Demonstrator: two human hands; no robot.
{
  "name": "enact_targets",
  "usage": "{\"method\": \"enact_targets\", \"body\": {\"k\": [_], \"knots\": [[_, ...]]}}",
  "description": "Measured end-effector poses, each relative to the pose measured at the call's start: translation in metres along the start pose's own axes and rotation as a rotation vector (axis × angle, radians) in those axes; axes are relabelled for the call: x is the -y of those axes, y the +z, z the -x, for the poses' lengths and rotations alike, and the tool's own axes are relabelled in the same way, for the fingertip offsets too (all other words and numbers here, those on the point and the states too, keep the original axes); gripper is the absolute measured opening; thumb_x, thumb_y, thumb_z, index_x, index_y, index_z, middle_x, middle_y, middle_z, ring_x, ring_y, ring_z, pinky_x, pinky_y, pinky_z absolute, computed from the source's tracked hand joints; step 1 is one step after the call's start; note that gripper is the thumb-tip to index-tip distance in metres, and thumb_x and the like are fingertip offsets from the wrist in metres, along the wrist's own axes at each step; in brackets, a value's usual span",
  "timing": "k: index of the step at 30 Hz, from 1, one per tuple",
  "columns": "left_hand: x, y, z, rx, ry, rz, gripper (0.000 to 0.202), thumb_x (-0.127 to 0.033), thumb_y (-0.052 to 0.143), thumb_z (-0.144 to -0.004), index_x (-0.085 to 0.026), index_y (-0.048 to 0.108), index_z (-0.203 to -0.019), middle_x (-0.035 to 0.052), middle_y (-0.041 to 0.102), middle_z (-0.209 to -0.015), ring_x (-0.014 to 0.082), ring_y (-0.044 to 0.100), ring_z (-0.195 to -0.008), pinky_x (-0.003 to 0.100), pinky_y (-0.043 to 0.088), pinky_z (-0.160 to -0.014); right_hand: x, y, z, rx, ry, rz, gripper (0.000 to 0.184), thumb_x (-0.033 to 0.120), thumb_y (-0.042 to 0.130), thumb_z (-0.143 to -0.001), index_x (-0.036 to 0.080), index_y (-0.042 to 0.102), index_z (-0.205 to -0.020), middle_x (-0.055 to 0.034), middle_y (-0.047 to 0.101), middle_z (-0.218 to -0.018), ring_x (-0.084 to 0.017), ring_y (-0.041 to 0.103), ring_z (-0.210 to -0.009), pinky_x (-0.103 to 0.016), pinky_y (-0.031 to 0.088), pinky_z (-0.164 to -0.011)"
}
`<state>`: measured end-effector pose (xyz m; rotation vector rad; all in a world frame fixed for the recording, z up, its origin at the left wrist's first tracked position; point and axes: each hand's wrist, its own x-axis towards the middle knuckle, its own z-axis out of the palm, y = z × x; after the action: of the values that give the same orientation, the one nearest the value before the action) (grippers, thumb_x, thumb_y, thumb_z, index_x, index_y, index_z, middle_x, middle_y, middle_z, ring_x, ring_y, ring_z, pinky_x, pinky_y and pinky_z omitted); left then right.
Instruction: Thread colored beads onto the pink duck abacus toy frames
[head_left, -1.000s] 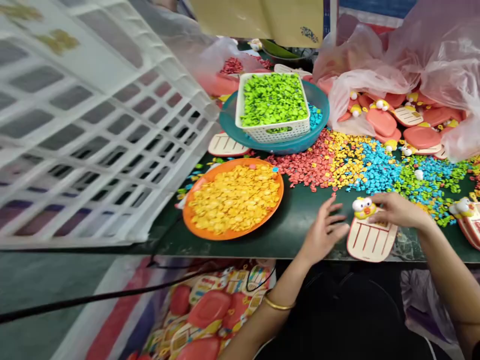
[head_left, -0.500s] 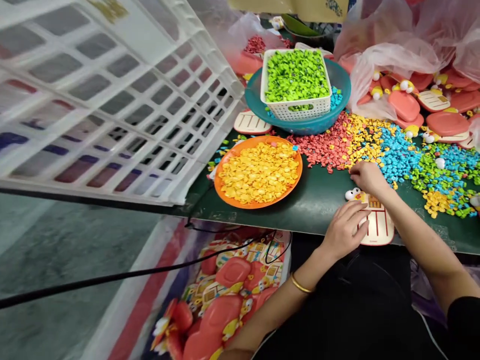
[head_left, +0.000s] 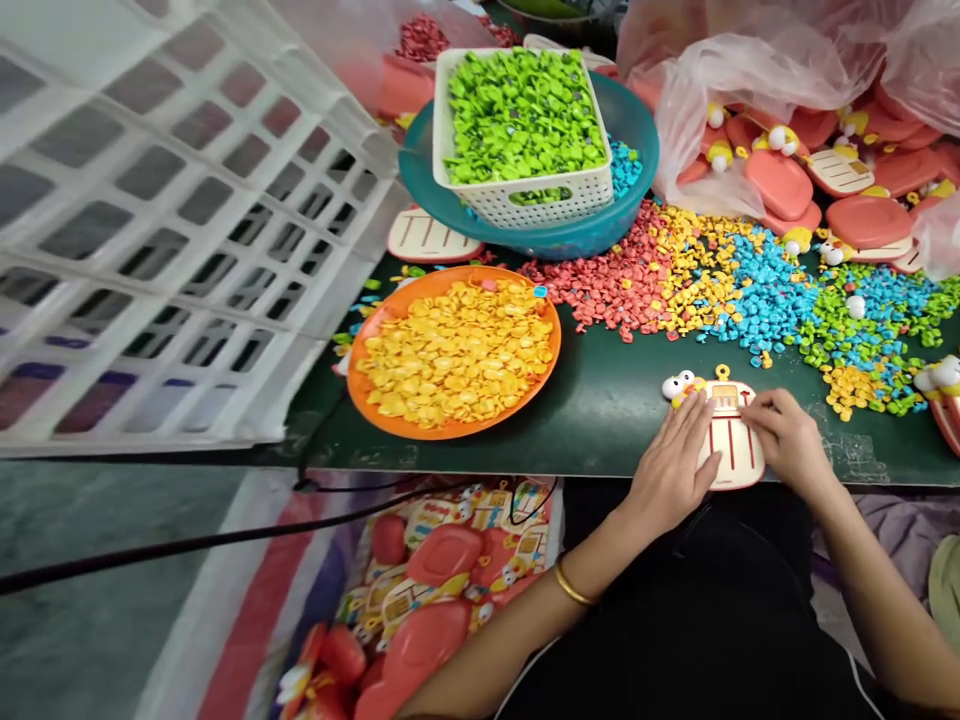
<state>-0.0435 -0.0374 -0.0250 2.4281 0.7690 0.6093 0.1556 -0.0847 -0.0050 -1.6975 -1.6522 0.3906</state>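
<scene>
A cream toy board (head_left: 733, 455) with red slots and a small window lies at the table's front edge. Goggle eyes and a yellow beak stick out at its upper left, and a yellow loop tops it. My left hand (head_left: 673, 455) rests across the board's left side, fingers stretched out and lying flat. On the opposite side, my right hand (head_left: 787, 440) has its fingertips pinched together against the board's upper right, by a red mark. Whatever is between those fingertips is too small to make out. Small red, yellow and blue plastic pieces (head_left: 765, 290) lie in heaps beyond the board.
An orange plate (head_left: 360, 385) of yellow pieces stands left of my hands. Behind it, a white basket (head_left: 517, 205) of green pieces sits in a blue basin (head_left: 420, 170). A white crate (head_left: 300, 330) leans at far left. Bagged red toys (head_left: 780, 185) lie back right.
My right hand has come back from the loose pieces to the board's right side. My left hand still rests on the board, its fingers now flatter. The view has shifted.
</scene>
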Motion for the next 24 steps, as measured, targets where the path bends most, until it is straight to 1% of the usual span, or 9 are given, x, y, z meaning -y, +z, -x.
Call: {"method": "enact_targets", "body": {"k": [3,6,8,9,11,13,16,19,24], "knots": [[-0.001,0.001,0.001,-0.028,0.018,0.003,0.076,-0.035,0.042,-0.102,-0.014,-0.003,-0.159,0.0189,0.024,-0.163,0.0283,0.019,-0.153,0.052,0.031,-0.122,0.013,0.005,-0.001,0.1,-0.113,-0.064,0.031,0.017,0.047,-0.095,0.025,0.075,-0.105,-0.0099,0.07,-0.104,-0.022,0.066,-0.099,-0.037,0.055,-0.087],[0.0,-0.001,0.0,-0.048,0.02,0.018,0.082,-0.036,0.045,-0.101,-0.014,-0.007,-0.159,0.0198,0.014,-0.165,0.03,0.013,-0.154,0.053,0.032,-0.121,0.022,0.017,-0.039,0.092,-0.083,-0.078,0.03,0.019,0.046,-0.096,0.026,0.075,-0.103,-0.0078,0.072,-0.102,-0.022,0.066,-0.099,-0.037,0.055,-0.089],[0.0,-0.003,-0.001,-0.038,0.03,0.015,0.078,-0.035,0.047,-0.1,-0.014,0.002,-0.16,0.0186,0.014,-0.166,0.031,0.01,-0.154,0.053,0.033,-0.121,0.027,0.028,-0.08,0.012,0.015,0.028,0.026,0.023,0.049,-0.097,0.023,0.074,-0.101,-0.0093,0.071,-0.1,-0.023,0.066,-0.097,-0.038,0.054,-0.087],[0.0,-0.003,-0.002,-0.033,0.036,0.012,0.074,-0.033,0.047,-0.1,-0.014,0.008,-0.159,0.018,0.016,-0.165,0.0311,0.011,-0.154,0.053,0.033,-0.12,0.03,0.034,-0.1,0.044,0.032,0.104,0.021,0.024,0.054,-0.095,0.02,0.074,-0.101,-0.0113,0.07,-0.101,-0.024,0.066,-0.097,-0.037,0.053,-0.087],[0.0,-0.002,-0.001,-0.054,0.035,0.011,0.067,-0.031,0.047,-0.099,-0.012,0.02,-0.157,0.0187,0.024,-0.163,0.0313,0.014,-0.154,0.054,0.035,-0.119,0.036,0.045,-0.134,0.222,0.047,0.285,0.017,0.021,0.058,-0.093,0.015,0.073,-0.099,-0.0151,0.068,-0.101,-0.025,0.066,-0.093,-0.036,0.052,-0.082],[-0.001,0.002,0.0,-0.133,0.028,0.012,0.062,-0.03,0.05,-0.097,-0.01,0.032,-0.153,0.0207,0.035,-0.158,0.0317,0.023,-0.152,0.055,0.036,-0.118,0.042,0.053,-0.153,0.373,0.058,0.438,0.018,0.016,0.056,-0.093,0.011,0.072,-0.099,-0.0188,0.065,-0.103,-0.026,0.067,-0.089,-0.035,0.051,-0.077],[-0.002,0.008,0.004,-0.277,0.052,0.014,0.047,-0.026,0.054,-0.096,-0.013,0.051,-0.141,0.0185,0.054,-0.145,0.0298,0.043,-0.143,0.056,0.039,-0.116,0.048,0.056,-0.156,0.431,0.03,0.558,0.024,0.009,0.049,-0.094,0.008,0.071,-0.103,-0.0227,0.061,-0.108,-0.029,0.065,-0.095,-0.035,0.049,-0.076],[-0.003,0.01,0.005,-0.365,0.073,0.045,0.036,-0.02,0.056,-0.094,-0.017,0.061,-0.129,0.0137,0.066,-0.132,0.0255,0.058,-0.13,0.05,0.046,-0.112,0.047,0.054,-0.147,0.45,-0.056,0.568,0.028,0.006,0.045,-0.094,0.008,0.07,-0.103,-0.0226,0.059,-0.112,-0.03,0.06,-0.104,-0.036,0.048,-0.081],[-0.003,0.002,-0.002,-0.315,0.055,0.088,0.035,-0.02,0.055,-0.094,-0.02,0.062,-0.128,0.0096,0.072,-0.121,0.0242,0.064,-0.122,0.047,0.051,-0.107,0.035,0.039,-0.148,0.515,-0.13,0.402,0.026,0.005,0.047,-0.091,0.014,0.071,-0.092,-0.0131,0.061,-0.106,-0.023,0.058,-0.095,-0.032,0.046,-0.082]]}}
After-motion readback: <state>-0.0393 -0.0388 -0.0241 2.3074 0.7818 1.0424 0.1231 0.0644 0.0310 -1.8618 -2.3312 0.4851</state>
